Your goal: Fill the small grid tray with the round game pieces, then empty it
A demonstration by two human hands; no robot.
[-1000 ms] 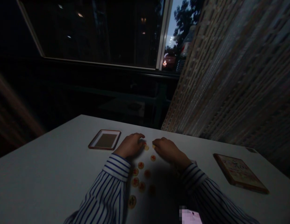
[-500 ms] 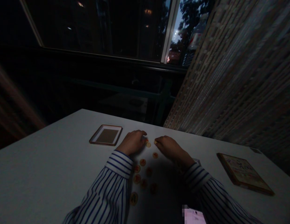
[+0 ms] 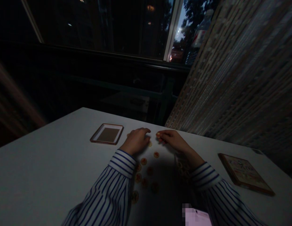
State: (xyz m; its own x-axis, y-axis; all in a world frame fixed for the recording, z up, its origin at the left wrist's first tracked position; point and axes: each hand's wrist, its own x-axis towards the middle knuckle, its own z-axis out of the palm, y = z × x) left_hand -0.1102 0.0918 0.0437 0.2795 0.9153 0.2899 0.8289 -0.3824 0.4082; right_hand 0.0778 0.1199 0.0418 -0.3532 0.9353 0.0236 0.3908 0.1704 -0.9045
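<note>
My right hand [image 3: 172,139] pinches a round xiangqi piece [image 3: 157,134] between thumb and fingertips, just above the table. Across from it is my left hand [image 3: 135,140], its thumb and index finger apart and curved, with nothing visible between them. A pale piece [image 3: 150,144] lies by the left fingertips, partly covered. Nearer to me are several round pieces with red or dark characters, among them one red-marked piece [image 3: 156,154] between the hands and a dark-marked piece [image 3: 135,196] closest to me. Shadow dims the pieces between my forearms.
On the white table [image 3: 54,157], a shallow open box half [image 3: 108,135] stands left and a flat decorated box lid [image 3: 246,172] right. A phone [image 3: 197,217] shows at the bottom edge. Bead-string curtains [image 3: 230,78] hang behind at right; a bottle [image 3: 199,36] stands by the window.
My right hand has lifted slightly and turned with the piece in its fingertips. My left hand has shifted a little, now covering the red-marked piece near its fingers. The view has tilted slightly.
</note>
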